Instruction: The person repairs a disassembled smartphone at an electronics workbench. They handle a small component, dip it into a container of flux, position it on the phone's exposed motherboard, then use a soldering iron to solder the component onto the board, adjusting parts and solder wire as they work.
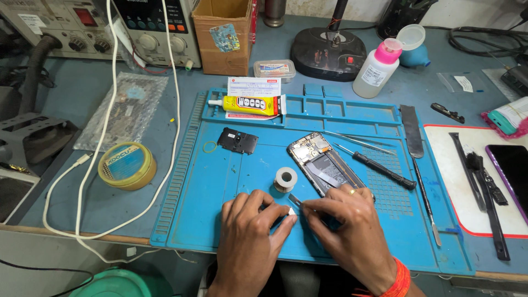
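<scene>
With my left hand pinching a small white piece, my right hand grips tweezers to peel it; steadiness needed next.

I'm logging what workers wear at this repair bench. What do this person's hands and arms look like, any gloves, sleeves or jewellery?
Both hands are bare, no gloves and no sleeves in view. The right hand has a gold-coloured ring on one finger and an orange band around the wrist. The left hand wears nothing visible.
</scene>
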`<state>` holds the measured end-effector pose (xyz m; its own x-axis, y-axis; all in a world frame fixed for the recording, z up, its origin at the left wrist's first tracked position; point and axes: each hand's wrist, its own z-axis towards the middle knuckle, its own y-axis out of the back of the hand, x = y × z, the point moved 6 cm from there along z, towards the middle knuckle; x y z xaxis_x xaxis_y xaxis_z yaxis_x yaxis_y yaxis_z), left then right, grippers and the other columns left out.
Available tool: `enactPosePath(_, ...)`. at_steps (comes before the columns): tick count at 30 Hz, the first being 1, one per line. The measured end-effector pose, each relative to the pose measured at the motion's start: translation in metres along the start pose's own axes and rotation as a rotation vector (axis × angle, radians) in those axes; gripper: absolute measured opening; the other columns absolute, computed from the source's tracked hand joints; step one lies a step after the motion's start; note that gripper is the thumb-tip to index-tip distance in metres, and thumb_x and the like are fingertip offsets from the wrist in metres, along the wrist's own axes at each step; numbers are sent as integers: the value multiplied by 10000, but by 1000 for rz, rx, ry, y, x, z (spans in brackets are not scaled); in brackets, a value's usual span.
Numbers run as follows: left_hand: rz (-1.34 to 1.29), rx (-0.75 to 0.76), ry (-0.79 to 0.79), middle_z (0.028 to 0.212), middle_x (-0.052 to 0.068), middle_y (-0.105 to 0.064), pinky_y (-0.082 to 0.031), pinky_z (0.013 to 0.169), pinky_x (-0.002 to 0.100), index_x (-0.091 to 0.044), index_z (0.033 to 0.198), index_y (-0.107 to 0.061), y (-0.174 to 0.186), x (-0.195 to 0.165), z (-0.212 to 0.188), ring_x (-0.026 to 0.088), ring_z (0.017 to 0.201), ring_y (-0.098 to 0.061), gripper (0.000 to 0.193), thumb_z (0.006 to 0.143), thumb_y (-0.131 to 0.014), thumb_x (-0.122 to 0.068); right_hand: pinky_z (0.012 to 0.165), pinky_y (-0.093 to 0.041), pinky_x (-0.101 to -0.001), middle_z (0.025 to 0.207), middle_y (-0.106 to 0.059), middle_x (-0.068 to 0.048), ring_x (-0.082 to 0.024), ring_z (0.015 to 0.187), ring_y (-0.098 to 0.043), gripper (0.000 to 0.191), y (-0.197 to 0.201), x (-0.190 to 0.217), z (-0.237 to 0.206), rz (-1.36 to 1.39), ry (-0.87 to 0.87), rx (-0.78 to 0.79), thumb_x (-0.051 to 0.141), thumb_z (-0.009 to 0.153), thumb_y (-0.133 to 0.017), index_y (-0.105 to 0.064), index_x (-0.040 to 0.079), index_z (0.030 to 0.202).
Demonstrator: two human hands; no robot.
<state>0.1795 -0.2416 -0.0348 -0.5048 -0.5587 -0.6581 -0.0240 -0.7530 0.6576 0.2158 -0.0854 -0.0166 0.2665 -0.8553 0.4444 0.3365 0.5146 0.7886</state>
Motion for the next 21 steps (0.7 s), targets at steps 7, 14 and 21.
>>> enactPosePath(7,6,-15,-25,874,43,-639,-421,836,427,-83,861,-791,1,-1,0,239,894,-609,162,784,-823,-221,711,-369,-388,673,-625,-30,-209,714,-579,136,0,0,-1,11,6,-2,162,754,-794,-810,150,889)
enactPosePath(14,-24,-16,-14,878,43,-648,-426,840,416,-82,887,-804,3,2,1,234,905,-617,173,782,-821,-218,718,-373,-380,685,-629,-34,-220,724,-586,162,7,-5,-4,-7,-37,-29,158,750,-791,-802,121,908)
enactPosePath(21,-5,-15,-7,891,48,-651,-421,851,415,-89,909,-811,0,2,0,227,896,-624,159,805,-805,-208,744,-396,-358,666,-617,-15,-183,717,-605,161,5,-5,-25,4,-64,-16,151,750,-803,-810,133,910)
